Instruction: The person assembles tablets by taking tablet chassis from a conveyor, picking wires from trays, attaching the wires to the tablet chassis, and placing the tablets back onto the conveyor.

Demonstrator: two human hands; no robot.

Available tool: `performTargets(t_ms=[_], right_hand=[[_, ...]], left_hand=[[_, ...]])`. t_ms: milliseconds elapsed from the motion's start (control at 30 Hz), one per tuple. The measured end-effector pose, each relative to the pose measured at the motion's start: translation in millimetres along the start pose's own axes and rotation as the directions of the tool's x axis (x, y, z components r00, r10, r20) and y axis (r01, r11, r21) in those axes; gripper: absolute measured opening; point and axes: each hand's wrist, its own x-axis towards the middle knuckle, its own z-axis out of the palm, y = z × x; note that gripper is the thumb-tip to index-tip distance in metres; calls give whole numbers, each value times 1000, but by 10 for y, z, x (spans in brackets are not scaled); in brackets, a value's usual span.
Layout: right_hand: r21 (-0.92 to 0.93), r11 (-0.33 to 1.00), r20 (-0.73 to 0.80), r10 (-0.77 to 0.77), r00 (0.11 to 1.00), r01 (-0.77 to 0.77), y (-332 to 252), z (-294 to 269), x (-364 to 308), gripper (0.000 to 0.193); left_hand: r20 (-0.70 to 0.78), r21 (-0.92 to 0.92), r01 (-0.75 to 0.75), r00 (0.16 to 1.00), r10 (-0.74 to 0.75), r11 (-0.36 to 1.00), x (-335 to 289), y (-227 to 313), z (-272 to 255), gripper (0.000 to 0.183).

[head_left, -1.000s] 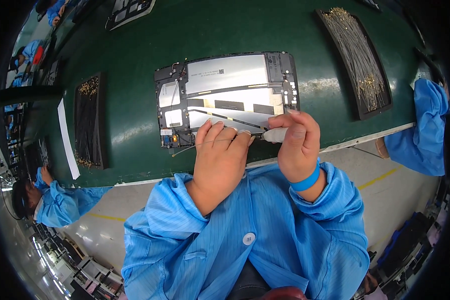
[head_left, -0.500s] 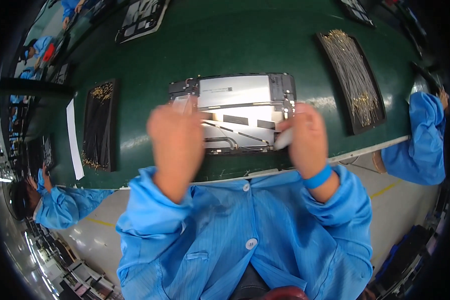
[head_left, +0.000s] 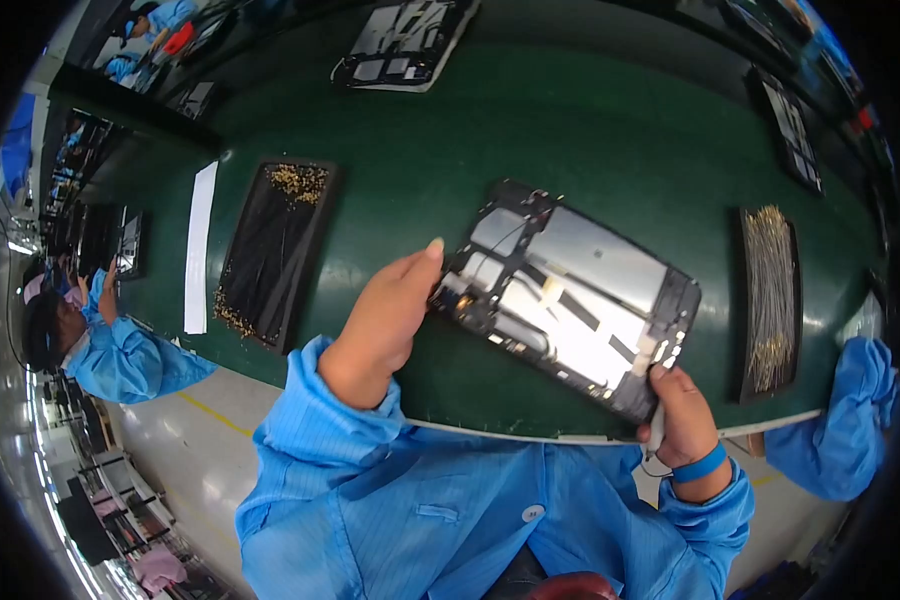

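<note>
A tablet with its back off (head_left: 610, 250), silver battery and black inner parts showing, is tilted, its right end lower and nearer me. My left hand (head_left: 385, 315) is at its left edge, thumb pointing up and the other fingers hidden from view, seemingly behind the edge. At the lower right corner my right hand (head_left: 685, 420) grips the tablet, thumb on top. A white pen-like tool (head_left: 656, 430) with a thin dark cord is also tucked in that hand, pointing down.
Left of me stand a black tray of black gold-ended cables (head_left: 270, 260) and a white strip (head_left: 200, 250). A tray of grey cables (head_left: 770, 300) stands at right. Other opened tablets (head_left: 405, 45) lie farther off. Co-workers' blue sleeves (head_left: 835, 420) show on both sides.
The tablet has turned clockwise from lying level and shifted right in view. My left hand moved from over its top to its left edge; my right hand went to its lower right corner.
</note>
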Motion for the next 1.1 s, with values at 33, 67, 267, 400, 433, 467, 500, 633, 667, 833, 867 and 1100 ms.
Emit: performTargets(t_ms=[33, 67, 267, 400, 433, 467, 500, 633, 667, 833, 867, 1100], right_hand=[[92, 994, -58, -60, 997, 65, -143, 76, 48, 26], [178, 975, -122, -112, 986, 133, -287, 155, 94, 26], [163, 939, -166, -278, 946, 304, -1157, 379, 628, 24], [178, 923, -223, -299, 928, 340, -1675, 460, 1010, 23], [175, 925, -220, -296, 929, 336, -1750, 471, 1124, 23], [140, 930, -257, -297, 920, 340, -1797, 462, 1259, 22], [104, 935, -296, -297, 908, 340, -1838, 438, 1401, 22], [137, 790, -470, -480, 741, 598, -2028, 341, 1925, 45], [149, 785, -503, -463, 730, 601, -2042, 386, 1925, 56], [69, 832, -395, -484, 781, 551, -1701, 493, 1644, 55], [37, 860, -392, -455, 799, 508, -1598, 580, 1507, 54], [-112, 872, -1, -480, 877, 477, -475, 682, 820, 42]], left_hand=[[-12, -9, -7, 1000, 7, 1000, 131, 17, -33, 41], [-75, -74, -81, 994, 76, 994, 316, -36, -106, 44], [-234, -272, -374, 919, 317, 887, 1137, 342, -264, 50], [-334, -472, -432, 894, 298, 769, 1545, 777, -433, 64], [-326, -510, -453, 888, 323, 731, 1624, 844, -501, 67], [-361, -541, -473, 877, 316, 695, 1706, 890, -538, 72], [-395, -569, -482, 871, 294, 666, 1777, 942, -574, 73], [-497, -616, -516, 841, 215, 596, 1921, 1174, -597, 73], [-476, -606, -523, 842, 253, 599, 1960, 1197, -601, 67], [-546, -576, -494, 826, 143, 651, 1996, 1397, -540, 49], [-542, -573, -480, 830, 132, 664, 2069, 1394, -589, 45], [-292, -491, -406, 910, 293, 771, 2216, 1307, -444, 20]])
